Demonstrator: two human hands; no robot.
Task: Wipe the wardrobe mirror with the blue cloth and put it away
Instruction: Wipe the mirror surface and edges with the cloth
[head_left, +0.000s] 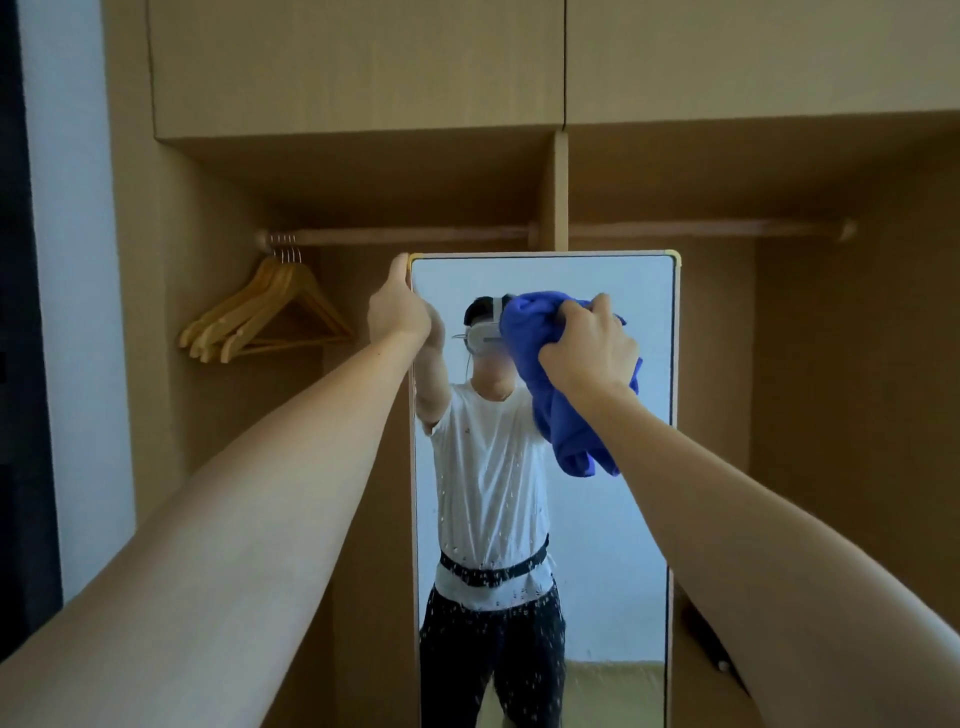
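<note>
A tall narrow mirror (613, 519) in a light wooden frame stands upright in the middle of the open wardrobe. Water droplets speckle its lower half. My left hand (397, 306) grips the frame's left edge just below the top corner. My right hand (589, 345) holds a bunched blue cloth (561, 415) against the upper part of the glass, and the cloth's loose end hangs down below my wrist. The glass reflects a person in a white shirt and dark trousers.
A wooden hanging rail (415, 236) runs behind the mirror's top. Several wooden hangers (270, 312) hang at its left end. A vertical wardrobe divider (560, 192) rises behind the mirror, with closed upper cabinets (358, 62) above. A white wall (72, 260) lies left.
</note>
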